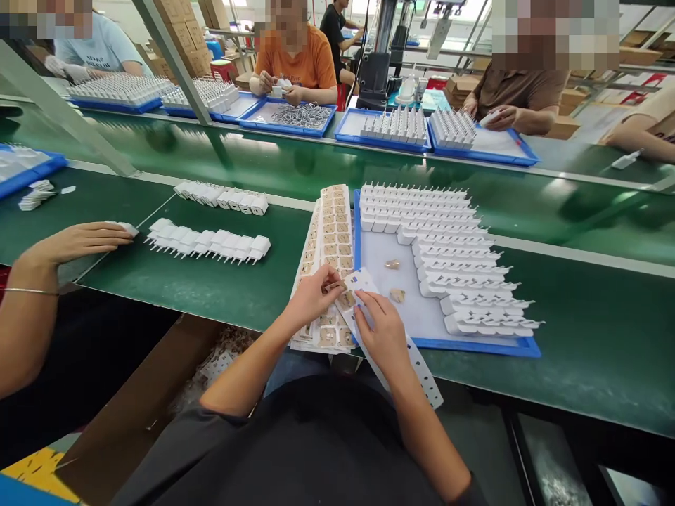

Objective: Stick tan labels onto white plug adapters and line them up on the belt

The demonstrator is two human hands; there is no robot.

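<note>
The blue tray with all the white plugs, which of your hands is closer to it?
Right. The right hand is over the blue tray's near-left corner, holding a sticker strip. The left hand is off to the tray's left, over the sticker sheets.

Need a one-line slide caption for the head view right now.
Left hand and right hand peel a label strip beside a blue tray of white plug adapters.

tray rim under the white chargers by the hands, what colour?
Blue rim on the tray, white inside; clearest in the head view.

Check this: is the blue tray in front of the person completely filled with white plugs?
No: the blue tray has a bare patch near the hands, with white plugs only along its far and right sides.
</note>
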